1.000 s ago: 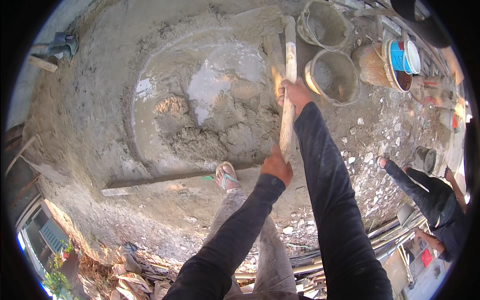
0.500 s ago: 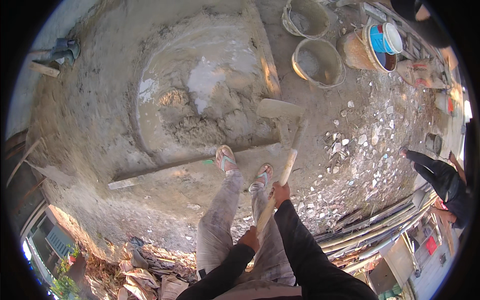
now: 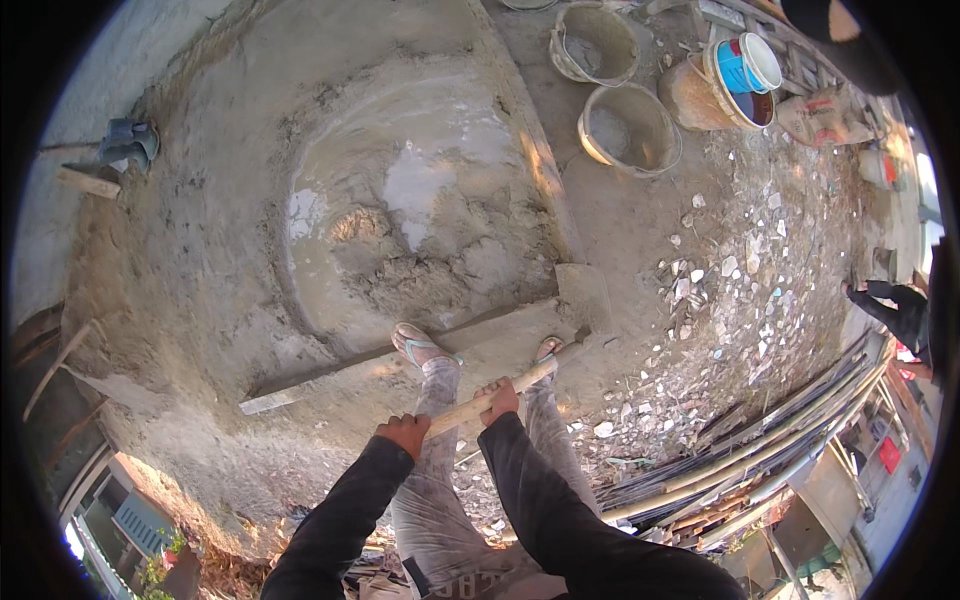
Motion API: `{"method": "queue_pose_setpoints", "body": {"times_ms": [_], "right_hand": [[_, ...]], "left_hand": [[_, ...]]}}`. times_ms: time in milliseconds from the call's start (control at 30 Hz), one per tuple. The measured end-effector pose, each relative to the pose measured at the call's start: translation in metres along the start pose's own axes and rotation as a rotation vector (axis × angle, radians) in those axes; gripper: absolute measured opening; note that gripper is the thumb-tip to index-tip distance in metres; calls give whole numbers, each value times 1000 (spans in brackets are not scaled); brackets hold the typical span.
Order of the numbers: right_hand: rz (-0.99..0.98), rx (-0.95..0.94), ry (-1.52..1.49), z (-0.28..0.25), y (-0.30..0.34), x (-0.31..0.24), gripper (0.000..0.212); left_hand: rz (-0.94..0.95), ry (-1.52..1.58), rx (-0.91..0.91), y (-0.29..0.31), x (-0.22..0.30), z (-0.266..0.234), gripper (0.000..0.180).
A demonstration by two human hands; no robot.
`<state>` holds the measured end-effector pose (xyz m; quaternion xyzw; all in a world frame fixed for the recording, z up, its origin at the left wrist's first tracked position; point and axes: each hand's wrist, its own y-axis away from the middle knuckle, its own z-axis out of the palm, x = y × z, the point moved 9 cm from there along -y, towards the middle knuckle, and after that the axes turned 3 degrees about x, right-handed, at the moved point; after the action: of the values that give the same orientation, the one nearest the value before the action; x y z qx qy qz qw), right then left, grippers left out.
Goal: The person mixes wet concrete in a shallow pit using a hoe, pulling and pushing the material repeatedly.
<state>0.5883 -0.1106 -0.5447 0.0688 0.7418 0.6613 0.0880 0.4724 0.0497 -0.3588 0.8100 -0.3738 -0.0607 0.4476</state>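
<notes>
Both my hands are closed around the pale wooden handle of a hoe (image 3: 583,295). My left hand (image 3: 405,434) grips the handle's near end, and my right hand (image 3: 497,400) is wrapped around it farther up, nearer the blade. The wide grey blade is at the near right corner of a bed of wet mortar (image 3: 420,270); whether it touches the ground there I cannot tell. Lumpy grey mix lies in the near part of the bed, with watery patches beyond. One wooden board (image 3: 400,358) edges the near side, another board (image 3: 530,140) the right side.
Two mortar-caked buckets (image 3: 632,130) (image 3: 594,44) stand at the far right, beside a larger bucket (image 3: 695,95) carrying a blue-and-white pail (image 3: 748,65). Broken rubble (image 3: 730,268) covers the ground to the right. Poles (image 3: 720,470) lie at the near right, where another person (image 3: 900,310) is partly visible.
The hoe has swung from pointing steeply away to lying more crosswise, its blade nearer me. Both hands have moved left and my left foot has shifted left. The other person has moved farther right.
</notes>
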Motion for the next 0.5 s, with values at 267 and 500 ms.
{"method": "queue_pose_setpoints", "body": {"times_ms": [267,500], "right_hand": [[8,17,383,57,30,76,15],[-274,49,751,137,139,67,7]], "left_hand": [[-119,358,-143,50,-89,3,29],[-181,879,-125,124,-94,-8,47]]}}
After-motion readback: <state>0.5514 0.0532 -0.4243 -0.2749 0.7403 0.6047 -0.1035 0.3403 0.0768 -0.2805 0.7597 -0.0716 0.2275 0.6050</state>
